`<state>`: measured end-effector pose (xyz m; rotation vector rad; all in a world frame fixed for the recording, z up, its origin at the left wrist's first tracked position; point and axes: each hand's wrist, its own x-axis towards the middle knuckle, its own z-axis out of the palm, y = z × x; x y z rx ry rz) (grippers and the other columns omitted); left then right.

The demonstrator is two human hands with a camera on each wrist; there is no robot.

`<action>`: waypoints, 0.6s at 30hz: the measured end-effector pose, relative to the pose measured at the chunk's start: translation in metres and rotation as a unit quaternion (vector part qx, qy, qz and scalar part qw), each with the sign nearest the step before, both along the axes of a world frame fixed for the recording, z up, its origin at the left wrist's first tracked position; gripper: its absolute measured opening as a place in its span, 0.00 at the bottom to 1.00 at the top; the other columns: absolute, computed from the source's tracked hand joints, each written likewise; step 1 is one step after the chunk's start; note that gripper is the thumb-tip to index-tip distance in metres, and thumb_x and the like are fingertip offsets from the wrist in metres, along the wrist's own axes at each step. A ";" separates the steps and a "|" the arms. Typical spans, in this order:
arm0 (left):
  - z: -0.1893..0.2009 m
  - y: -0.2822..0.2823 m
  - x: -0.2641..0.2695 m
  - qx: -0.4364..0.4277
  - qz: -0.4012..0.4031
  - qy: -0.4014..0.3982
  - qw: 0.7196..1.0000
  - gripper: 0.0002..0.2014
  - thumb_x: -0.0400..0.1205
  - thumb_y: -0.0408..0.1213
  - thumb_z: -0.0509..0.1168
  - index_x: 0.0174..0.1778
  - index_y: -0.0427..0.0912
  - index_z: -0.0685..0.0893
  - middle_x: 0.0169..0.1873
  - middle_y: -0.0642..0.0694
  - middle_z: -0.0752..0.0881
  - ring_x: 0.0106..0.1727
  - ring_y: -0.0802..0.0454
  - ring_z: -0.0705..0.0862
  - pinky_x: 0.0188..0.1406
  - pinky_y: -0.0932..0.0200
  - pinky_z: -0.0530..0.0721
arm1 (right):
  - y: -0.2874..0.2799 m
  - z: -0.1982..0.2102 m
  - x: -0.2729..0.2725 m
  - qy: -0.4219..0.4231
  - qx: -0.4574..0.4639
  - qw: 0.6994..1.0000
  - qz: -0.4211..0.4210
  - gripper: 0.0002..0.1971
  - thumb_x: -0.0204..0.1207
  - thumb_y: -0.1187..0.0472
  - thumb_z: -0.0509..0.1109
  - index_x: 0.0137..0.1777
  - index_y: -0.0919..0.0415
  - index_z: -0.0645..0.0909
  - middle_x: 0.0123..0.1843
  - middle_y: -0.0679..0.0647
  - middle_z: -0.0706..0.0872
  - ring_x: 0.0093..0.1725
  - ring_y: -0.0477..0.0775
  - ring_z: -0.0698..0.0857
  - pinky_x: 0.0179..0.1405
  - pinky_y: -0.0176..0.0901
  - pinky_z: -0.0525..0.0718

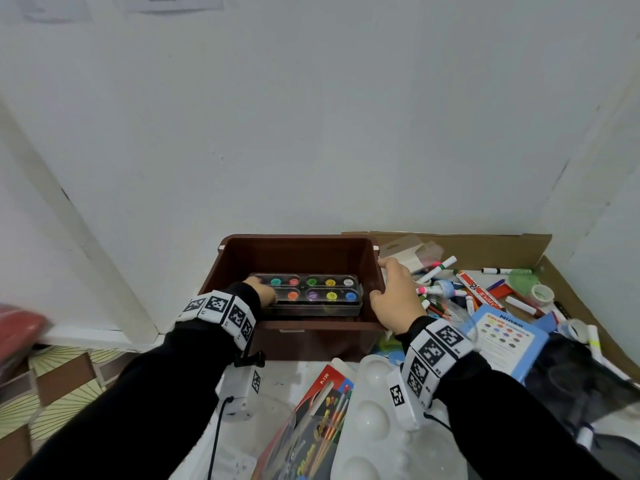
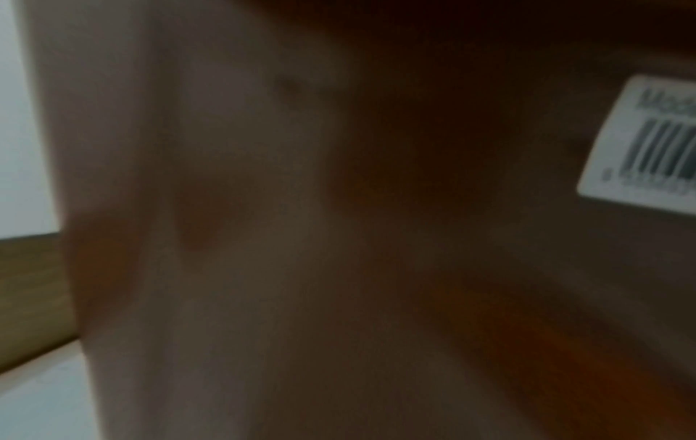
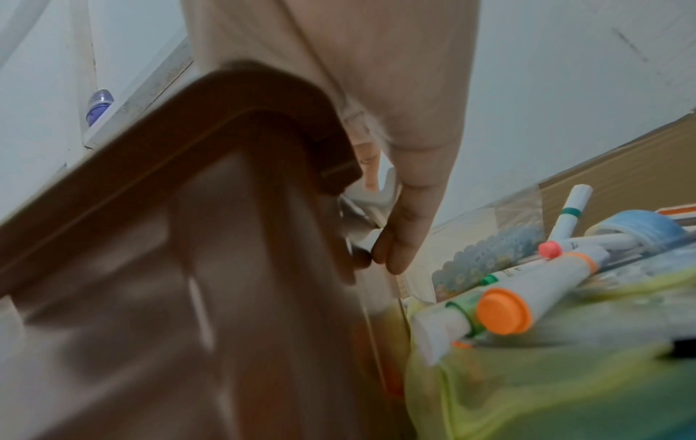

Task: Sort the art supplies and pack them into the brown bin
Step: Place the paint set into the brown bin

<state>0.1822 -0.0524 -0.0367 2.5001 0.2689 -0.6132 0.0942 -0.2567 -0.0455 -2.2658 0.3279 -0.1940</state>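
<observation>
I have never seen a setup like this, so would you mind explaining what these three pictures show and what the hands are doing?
There is no machine here: a person wears a head camera and one camera on each wrist, with patterned marker bands. The head view looks down at both hands. The left hand holds one end of a watercolour paint set inside the brown bin. The right hand rests along the bin's right wall, its grip on nothing. The left wrist view is dark and blurred, showing mainly a barcode label. The right wrist view shows the bin's outside and loose markers. A white palette and coloured pencil box lie nearby.
</observation>
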 end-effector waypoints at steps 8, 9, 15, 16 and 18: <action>-0.005 -0.007 -0.010 0.099 -0.031 -0.021 0.994 0.20 0.84 0.34 0.56 0.72 0.32 0.70 0.69 0.35 0.75 0.71 0.41 0.73 0.68 0.55 0.70 | 0.000 0.001 -0.001 0.000 -0.007 1.000 0.001 0.26 0.76 0.72 0.63 0.74 0.61 0.64 0.75 0.59 0.65 0.72 0.55 0.68 0.63 0.34 0.65; -0.003 -0.008 -0.010 0.125 -0.025 -0.025 0.992 0.20 0.85 0.37 0.56 0.72 0.34 0.70 0.68 0.37 0.76 0.70 0.42 0.75 0.67 0.55 0.71 | 0.000 0.001 -0.001 0.000 -0.007 1.000 0.001 0.26 0.76 0.72 0.63 0.74 0.61 0.63 0.75 0.59 0.65 0.72 0.55 0.68 0.64 0.35 0.65; -0.001 -0.014 -0.012 0.118 -0.036 -0.012 0.992 0.20 0.86 0.33 0.52 0.74 0.30 0.66 0.73 0.35 0.71 0.74 0.41 0.70 0.70 0.56 0.67 | 0.001 0.002 -0.002 -0.001 -0.009 1.000 0.001 0.25 0.76 0.71 0.63 0.73 0.61 0.64 0.75 0.59 0.66 0.71 0.55 0.69 0.64 0.36 0.66; -0.001 -0.013 -0.012 0.108 -0.041 -0.015 0.993 0.20 0.85 0.32 0.54 0.73 0.29 0.67 0.73 0.34 0.71 0.74 0.41 0.70 0.69 0.56 0.67 | 0.001 0.001 -0.002 0.000 -0.009 1.000 0.001 0.25 0.76 0.71 0.63 0.73 0.61 0.65 0.75 0.59 0.66 0.71 0.55 0.70 0.64 0.36 0.66; -0.002 -0.012 -0.011 0.105 -0.039 -0.025 0.993 0.20 0.85 0.32 0.55 0.72 0.28 0.69 0.72 0.34 0.72 0.73 0.40 0.70 0.69 0.56 0.68 | 0.000 0.001 -0.001 0.000 -0.011 1.000 0.000 0.25 0.76 0.71 0.63 0.73 0.61 0.65 0.75 0.59 0.66 0.71 0.55 0.70 0.64 0.37 0.66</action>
